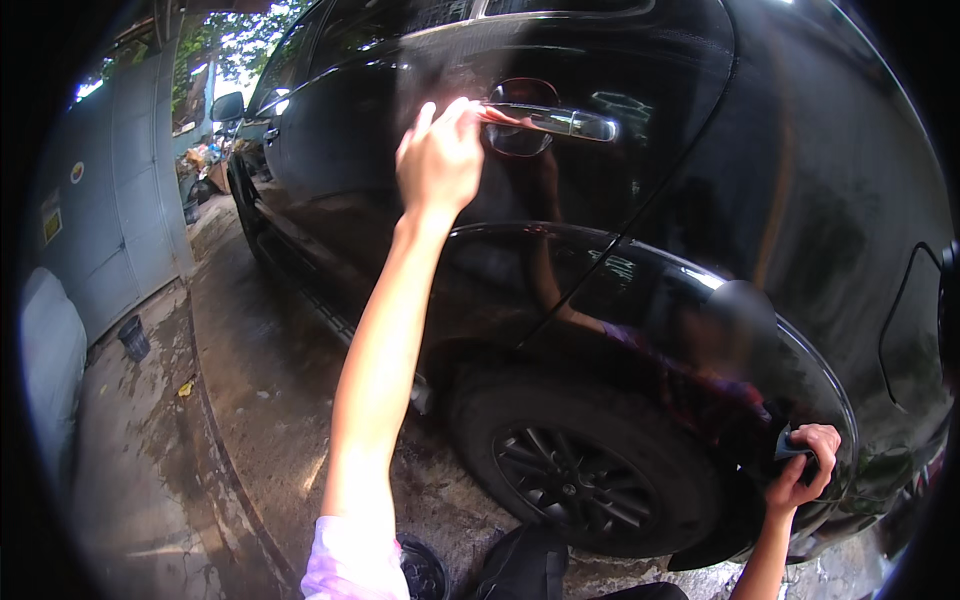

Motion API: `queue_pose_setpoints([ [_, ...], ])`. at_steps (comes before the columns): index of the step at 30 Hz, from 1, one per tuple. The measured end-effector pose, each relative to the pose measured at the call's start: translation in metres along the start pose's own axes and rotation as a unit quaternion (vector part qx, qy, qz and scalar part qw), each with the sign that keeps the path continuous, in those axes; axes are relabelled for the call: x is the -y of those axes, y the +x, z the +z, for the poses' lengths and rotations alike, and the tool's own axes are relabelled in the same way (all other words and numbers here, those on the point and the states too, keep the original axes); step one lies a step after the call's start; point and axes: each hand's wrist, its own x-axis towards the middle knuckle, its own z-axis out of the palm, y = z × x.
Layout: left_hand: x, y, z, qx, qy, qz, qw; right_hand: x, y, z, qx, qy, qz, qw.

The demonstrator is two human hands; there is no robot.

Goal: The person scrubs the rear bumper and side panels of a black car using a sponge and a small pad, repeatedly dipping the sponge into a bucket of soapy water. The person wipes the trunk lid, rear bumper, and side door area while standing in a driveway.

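A glossy black car [640,190] fills most of the view. My left hand [441,160] reaches up to its side with the fingers apart, leaning on the door panel at the front end of the chrome door handle [585,124]. The thumb side lies against or just beside the handle; exact contact is unclear. Low on the right, my right hand [808,462] is closed around a small blue-grey pad [785,443], held at the rear edge of the wheel arch [822,375]. My fingers cover part of the pad, so its material cannot be told.
Below the arch is the rear wheel [575,480], close to my legs [525,565]. A grey metal gate [125,190] stands at the left, with a small dark bucket [133,338] on the stained concrete floor [250,390]. A side mirror [228,107] juts out farther ahead.
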Motion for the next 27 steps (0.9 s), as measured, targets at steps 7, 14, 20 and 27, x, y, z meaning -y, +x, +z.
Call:
queue_pose_setpoints([
  [7,0.125,-0.396,-0.171,-0.011,-0.208,-0.409,0.889,-0.003,-0.005,-0.004,-0.02,0.017,-0.001,1.0],
  [14,0.046,-0.747,-0.37,0.328,0.349,-0.7,0.529,0.008,-0.01,0.006,-0.051,0.084,0.062,0.993],
  [20,0.025,-0.79,-0.354,0.559,0.272,-0.722,0.305,0.078,-0.038,0.028,0.117,0.162,-0.019,0.98],
  [27,0.055,-0.815,-0.342,0.623,0.306,-0.678,0.242,0.151,-0.106,0.091,0.385,0.253,0.074,0.885],
])
